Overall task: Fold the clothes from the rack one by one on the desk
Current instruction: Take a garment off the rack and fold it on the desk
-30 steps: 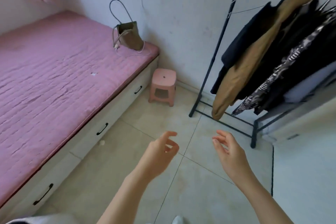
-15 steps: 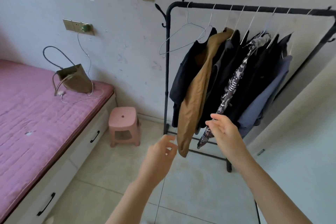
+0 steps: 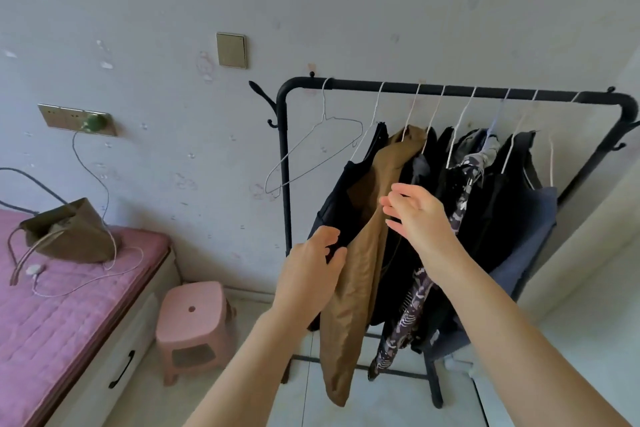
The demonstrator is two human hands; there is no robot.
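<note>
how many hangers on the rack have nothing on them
1. The bare wire hanger hangs at the left end of the rack, beside the black garment. Every other hook that shows leads down into clothing, though the far right one is hard to trace.

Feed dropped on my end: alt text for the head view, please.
Both hands reach into clothes on a black rack: the left hand at the black garment, the right hand open before the brown garment. One empty hanger hangs leftmost.

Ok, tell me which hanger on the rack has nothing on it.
The wire hanger at the rack's left end: it hangs bare, while every other hanger carries a garment.
</note>
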